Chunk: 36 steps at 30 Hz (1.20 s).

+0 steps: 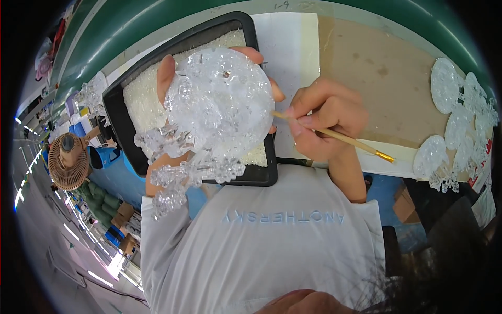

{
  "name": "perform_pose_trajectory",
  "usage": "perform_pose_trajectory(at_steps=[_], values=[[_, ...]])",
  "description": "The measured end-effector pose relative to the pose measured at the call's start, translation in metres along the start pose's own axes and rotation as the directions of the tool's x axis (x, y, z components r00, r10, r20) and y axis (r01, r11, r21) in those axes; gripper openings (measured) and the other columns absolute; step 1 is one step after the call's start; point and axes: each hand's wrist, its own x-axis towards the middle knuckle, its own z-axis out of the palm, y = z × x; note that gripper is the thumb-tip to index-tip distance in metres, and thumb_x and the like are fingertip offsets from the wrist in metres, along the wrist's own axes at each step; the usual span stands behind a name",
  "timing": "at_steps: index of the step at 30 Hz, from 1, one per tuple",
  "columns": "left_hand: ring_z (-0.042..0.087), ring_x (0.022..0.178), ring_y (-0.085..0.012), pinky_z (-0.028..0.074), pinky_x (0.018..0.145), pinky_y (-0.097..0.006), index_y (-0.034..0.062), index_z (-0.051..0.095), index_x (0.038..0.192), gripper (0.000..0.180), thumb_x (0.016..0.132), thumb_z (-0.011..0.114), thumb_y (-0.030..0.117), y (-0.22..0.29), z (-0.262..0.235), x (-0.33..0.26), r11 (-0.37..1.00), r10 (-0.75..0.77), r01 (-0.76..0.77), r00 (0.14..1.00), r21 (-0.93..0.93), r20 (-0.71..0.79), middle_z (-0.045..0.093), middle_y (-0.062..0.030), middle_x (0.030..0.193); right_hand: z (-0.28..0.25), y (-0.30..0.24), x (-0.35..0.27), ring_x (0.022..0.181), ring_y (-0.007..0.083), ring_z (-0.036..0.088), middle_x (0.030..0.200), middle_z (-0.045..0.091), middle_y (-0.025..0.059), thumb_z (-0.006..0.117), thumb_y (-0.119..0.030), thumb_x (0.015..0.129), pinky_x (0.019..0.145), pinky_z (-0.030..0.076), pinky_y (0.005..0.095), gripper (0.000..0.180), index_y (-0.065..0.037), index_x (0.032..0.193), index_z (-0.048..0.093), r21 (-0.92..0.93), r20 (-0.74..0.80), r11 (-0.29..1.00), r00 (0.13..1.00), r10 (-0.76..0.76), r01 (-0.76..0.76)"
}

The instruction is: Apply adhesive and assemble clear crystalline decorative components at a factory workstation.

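Note:
My left hand (166, 78) is wrapped from behind around a clear plastic ornament (225, 99), a round disc with moulded clear pieces. Its fingers show at the disc's edges; the palm is hidden. More clear pieces hang near my left wrist, and I cannot tell whether they are joined to the disc. Pinched in my right hand (332, 118) is a thin wooden stick (350, 140) with a gold-coloured end. Its other end is at the disc's right rim; I cannot tell whether it touches. Below the ornament lies a black tray (252, 34) of whitish, glassy granules (142, 99).
Brown board (381, 78) and white sheets (287, 47) cover the table right of the tray. Several clear ornaments (444, 86) are clustered at the right edge. More clear pieces (94, 91) sit left of the tray. A brown fan (68, 162) stands at the left.

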Motion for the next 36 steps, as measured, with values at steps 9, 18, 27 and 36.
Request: perform_pose_trajectory(at_steps=[9, 18, 27, 36], values=[[0.068, 0.087, -0.0428, 0.062, 0.066, -0.045, -0.0067, 0.042, 0.134, 0.103, 0.081, 0.046, 0.081, -0.009, 0.003, 0.001, 0.943, 0.164, -0.118, 0.978, 0.310, -0.126, 0.056, -0.0374, 0.114, -0.001, -0.004, 0.000, 0.054, 0.0142, 0.055, 0.078, 0.060, 0.0183, 0.062, 0.010, 0.071, 0.049, 0.048, 0.0265, 0.017, -0.003, 0.072, 0.051, 0.244, 0.100, 0.961, 0.989, 0.109, -0.131], [0.061, 0.105, -0.0506, 0.055, 0.078, -0.065, -0.0057, 0.037, 0.138, 0.098, 0.083, 0.054, 0.074, 0.001, -0.003, -0.001, 0.964, 0.051, -0.041, 0.998, 0.263, -0.034, 0.049, -0.0388, 0.122, -0.014, -0.014, 0.015, 0.051, 0.0163, 0.056, 0.065, 0.061, 0.0118, 0.066, 0.009, 0.074, 0.044, 0.042, 0.0266, 0.018, -0.001, 0.088, 0.063, -0.136, 0.089, 0.979, 0.982, 0.165, -0.152], [0.060, 0.110, -0.0489, 0.051, 0.090, -0.063, -0.0061, 0.031, 0.143, 0.109, 0.078, 0.048, 0.079, 0.006, -0.014, 0.003, 0.975, -0.028, 0.014, 0.998, 0.220, 0.062, 0.050, -0.0377, 0.128, -0.019, -0.016, 0.022, 0.050, 0.0160, 0.053, 0.063, 0.055, 0.0017, 0.077, -0.004, 0.065, 0.042, 0.039, 0.0277, 0.022, -0.006, 0.085, 0.070, -0.429, 0.267, 0.894, 0.964, -0.012, 0.130], [0.058, 0.110, -0.0523, 0.053, 0.081, -0.065, -0.0021, 0.037, 0.141, 0.100, 0.080, 0.056, 0.075, 0.008, -0.007, 0.001, 0.946, -0.022, 0.026, 1.000, 0.324, -0.015, 0.046, -0.0392, 0.129, -0.018, -0.020, 0.020, 0.053, 0.0158, 0.053, 0.065, 0.055, 0.0020, 0.070, -0.009, 0.058, 0.042, 0.037, 0.0276, 0.027, -0.007, 0.085, 0.070, -0.508, 0.287, 0.841, 0.957, -0.041, 0.189]])
